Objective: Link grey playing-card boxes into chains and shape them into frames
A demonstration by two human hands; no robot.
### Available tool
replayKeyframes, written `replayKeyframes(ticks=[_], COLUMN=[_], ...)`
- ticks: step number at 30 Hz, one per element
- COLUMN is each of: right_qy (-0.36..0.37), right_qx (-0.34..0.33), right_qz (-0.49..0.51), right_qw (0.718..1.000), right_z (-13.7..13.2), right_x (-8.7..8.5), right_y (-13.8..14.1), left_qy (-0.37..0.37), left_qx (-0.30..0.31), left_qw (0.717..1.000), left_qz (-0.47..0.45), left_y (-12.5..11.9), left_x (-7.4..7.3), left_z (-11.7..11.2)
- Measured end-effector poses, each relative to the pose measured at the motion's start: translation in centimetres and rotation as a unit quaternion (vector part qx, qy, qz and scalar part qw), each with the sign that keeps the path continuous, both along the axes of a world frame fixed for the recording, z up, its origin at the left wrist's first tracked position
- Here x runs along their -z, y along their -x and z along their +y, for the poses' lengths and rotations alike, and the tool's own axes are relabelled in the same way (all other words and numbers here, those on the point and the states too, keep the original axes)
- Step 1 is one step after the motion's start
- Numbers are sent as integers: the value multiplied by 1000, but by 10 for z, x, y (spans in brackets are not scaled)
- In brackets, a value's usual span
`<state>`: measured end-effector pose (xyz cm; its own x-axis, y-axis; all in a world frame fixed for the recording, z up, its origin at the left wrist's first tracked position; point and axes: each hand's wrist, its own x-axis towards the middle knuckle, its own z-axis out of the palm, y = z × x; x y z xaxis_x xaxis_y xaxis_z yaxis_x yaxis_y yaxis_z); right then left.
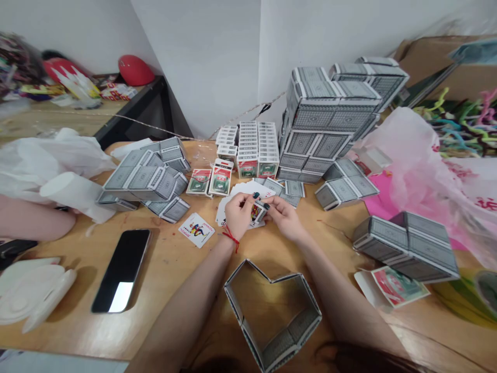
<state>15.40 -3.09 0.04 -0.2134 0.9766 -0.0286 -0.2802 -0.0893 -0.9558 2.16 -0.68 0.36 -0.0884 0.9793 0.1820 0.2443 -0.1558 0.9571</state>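
Note:
Both hands meet over the middle of the wooden table (163, 269). My left hand (238, 213), with a red string at the wrist, and my right hand (282, 216) pinch the same playing card (257, 212) between their fingertips. Beneath them lies a fan of loose face-up cards (248, 189). A single joker card (196, 229) lies face up to the left of my left hand. Between my forearms stands a heart-shaped frame made of cards (272, 311), open in the middle.
Folded card structures (143, 176) lie at the left; a tall stack (330, 111) and more pieces (407, 243) sit at the right. Card packs (252, 147) stand at the back. A black phone (122, 269), white plastic bags (46, 166), a pink bag (427, 171) and another person's arm (31, 220) are nearby.

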Motion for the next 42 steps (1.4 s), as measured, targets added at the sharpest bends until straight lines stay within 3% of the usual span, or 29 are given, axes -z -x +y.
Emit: replayKeyframes(ticks=[6,16,42], right_qy=[26,52,82], right_qx=[-37,28,55], right_qz=[48,13,32], right_qw=[998,998,995], right_z=[0,2,3], right_x=[0,7,5], right_y=[1,5,3], left_qy=[0,-14,-36], left_qx=[-28,-33,-27], left_qw=[999,994,983], left_qz=[34,107,176], left_y=[2,2,-1], left_x=[7,5,5], left_z=[2,2,-4])
